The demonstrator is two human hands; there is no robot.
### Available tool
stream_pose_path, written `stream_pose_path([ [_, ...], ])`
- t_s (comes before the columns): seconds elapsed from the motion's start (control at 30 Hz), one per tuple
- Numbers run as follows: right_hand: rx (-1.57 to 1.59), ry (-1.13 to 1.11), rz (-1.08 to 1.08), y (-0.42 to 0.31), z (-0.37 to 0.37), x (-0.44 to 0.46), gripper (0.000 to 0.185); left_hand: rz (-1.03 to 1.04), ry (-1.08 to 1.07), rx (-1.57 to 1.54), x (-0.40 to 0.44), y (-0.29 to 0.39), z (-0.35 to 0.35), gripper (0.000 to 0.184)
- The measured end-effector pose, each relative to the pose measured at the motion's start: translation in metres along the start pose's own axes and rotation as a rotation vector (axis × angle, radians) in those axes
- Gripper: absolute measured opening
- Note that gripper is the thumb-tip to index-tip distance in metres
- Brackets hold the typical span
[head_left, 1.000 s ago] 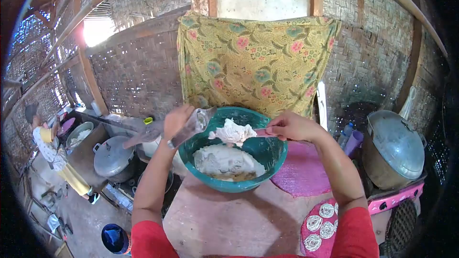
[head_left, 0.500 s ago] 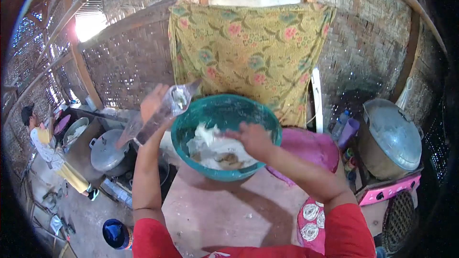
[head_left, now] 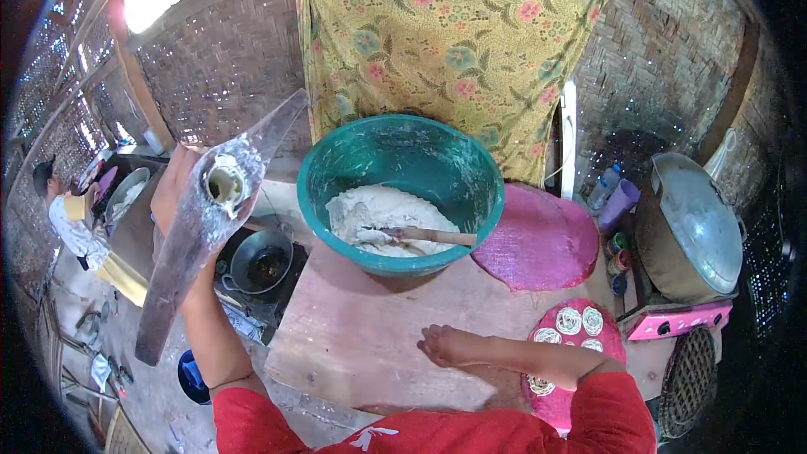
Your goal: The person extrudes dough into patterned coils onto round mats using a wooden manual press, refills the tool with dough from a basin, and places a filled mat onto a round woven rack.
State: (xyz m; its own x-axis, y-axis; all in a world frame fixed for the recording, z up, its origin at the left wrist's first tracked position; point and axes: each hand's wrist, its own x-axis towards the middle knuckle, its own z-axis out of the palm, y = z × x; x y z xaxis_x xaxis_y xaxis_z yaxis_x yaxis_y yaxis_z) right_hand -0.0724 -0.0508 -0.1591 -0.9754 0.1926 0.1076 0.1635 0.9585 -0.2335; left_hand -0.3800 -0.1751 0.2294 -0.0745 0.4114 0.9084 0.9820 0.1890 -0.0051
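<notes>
My left hand [head_left: 175,183] is wrapped round a long dark wooden dough press [head_left: 197,231], raised at the left and tilted. A round hole in its middle is smeared with white dough. The green basin [head_left: 402,266] stands on the table behind my hands, with white floury dough [head_left: 382,202] inside. A wooden stick [head_left: 435,236] lies on that dough, its near end by the rim. Over the table in front of the basin is my right hand [head_left: 445,346], loosely bent, fingers apart, with nothing visible in it.
Right of the basin lies a pink round mat [head_left: 538,240]; a smaller pink mat [head_left: 551,403] carries several white noodle coils [head_left: 569,321]. A large lidded pot [head_left: 693,235] stands on a pink stove [head_left: 683,322]. At left are a dark pan [head_left: 261,261] and another person [head_left: 80,231].
My right hand has left the basin and come nearer my body. The press has moved down and left in my left hand. The stick in the basin now shows. The view has tilted down.
</notes>
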Motion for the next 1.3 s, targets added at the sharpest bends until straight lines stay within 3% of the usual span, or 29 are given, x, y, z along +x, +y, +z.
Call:
stream_pose_path([
  [0.03,-0.003,-0.004,-0.001,-0.009,-0.027,0.002,0.026,0.023,0.058,-0.072,0.000,0.003,-0.001,0.033],
  [0.1,0.595,-0.180,0.073,-0.041,-0.135,0.030,0.016,0.013,0.030,-0.057,-0.004,-0.003,0.004,0.030],
  [0.23,0.732,0.479,0.083,-0.023,-0.205,0.095,0.023,0.024,0.062,0.017,-0.009,-0.016,0.033,0.022],
  [0.3,0.296,0.601,-0.037,-0.003,-0.226,0.132,0.025,0.038,0.139,-0.054,-0.003,-0.002,0.039,0.019],
  [0.33,0.287,0.604,-0.042,0.011,-0.216,0.137,0.025,0.024,0.109,-0.056,-0.001,0.001,0.040,0.018],
  [0.37,-0.134,0.532,0.056,0.027,-0.201,0.143,0.027,0.011,0.080,-0.058,0.001,0.003,0.040,0.017],
  [0.43,-0.559,0.456,0.146,0.035,-0.201,0.148,0.029,-0.011,0.053,-0.113,-0.005,-0.001,0.039,0.013],
  [0.5,-0.242,0.004,0.322,0.039,-0.213,0.144,0.034,-0.211,-0.092,-0.076,-0.019,-0.022,0.044,0.011],
  [0.57,-0.350,-0.015,0.329,0.028,-0.243,0.141,0.031,-0.081,-0.068,-0.030,-0.021,-0.026,0.030,0.011],
  [0.63,-0.363,-0.051,0.204,0.023,-0.255,0.133,0.028,0.001,-0.010,0.074,-0.020,-0.026,0.021,0.012],
  [0.8,-0.487,0.075,0.072,0.047,-0.239,0.160,0.022,-0.022,-0.055,0.099,-0.026,-0.036,0.019,0.017],
  [0.87,-0.412,-0.149,0.090,0.047,-0.225,0.166,0.031,-0.023,-0.061,0.075,-0.028,-0.034,0.027,0.015],
  [1.0,-0.172,-0.166,0.103,0.043,-0.216,0.160,0.029,-0.076,-0.183,-0.036,-0.026,-0.026,0.041,0.012],
  [1.1,-0.089,-0.291,0.146,0.040,-0.236,0.150,0.033,0.029,-0.229,0.047,-0.021,-0.011,0.057,0.014],
  [1.13,-0.019,-0.344,0.234,0.033,-0.250,0.146,0.042,0.089,-0.237,-0.012,-0.019,-0.006,0.062,0.015],
  [1.3,0.113,-0.473,0.174,0.057,-0.262,0.120,0.041,0.174,-0.313,-0.242,-0.020,0.002,0.100,0.014],
])
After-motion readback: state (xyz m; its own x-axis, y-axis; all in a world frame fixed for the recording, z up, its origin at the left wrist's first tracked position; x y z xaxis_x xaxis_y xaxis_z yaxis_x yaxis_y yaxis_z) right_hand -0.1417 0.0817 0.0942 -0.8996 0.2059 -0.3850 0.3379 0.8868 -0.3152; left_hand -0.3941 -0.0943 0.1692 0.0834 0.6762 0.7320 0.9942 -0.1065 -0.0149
